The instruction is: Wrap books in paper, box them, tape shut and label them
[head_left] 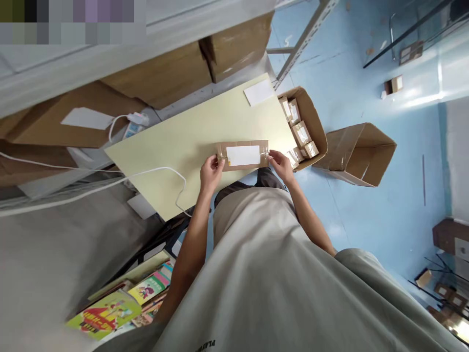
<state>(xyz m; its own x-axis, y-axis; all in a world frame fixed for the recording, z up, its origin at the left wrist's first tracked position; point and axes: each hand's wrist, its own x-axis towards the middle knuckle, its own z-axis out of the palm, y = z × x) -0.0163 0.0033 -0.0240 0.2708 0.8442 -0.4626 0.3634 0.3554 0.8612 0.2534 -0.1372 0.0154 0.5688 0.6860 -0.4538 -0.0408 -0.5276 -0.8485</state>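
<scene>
A long, narrow cardboard box point(243, 166) with a white label on top is held between my two hands, over the front edge of a pale yellow table point(176, 142). Clear tape shows at both of its ends. My left hand point(212, 172) grips the left end, thumb on the top face. At the opposite end, my right hand point(280, 164) has its fingers closed on the corner. Just beyond my right hand stands an open carton point(313, 117) with several small labelled boxes point(302, 133) inside.
A white sheet point(258, 92) lies on the table's far right corner. A white cable point(157, 169) crosses its left side. Large cartons point(172, 73) stand behind under a shelf. An open carton point(351, 151) sits on the blue floor at right. Books point(146, 288) fill the lower left.
</scene>
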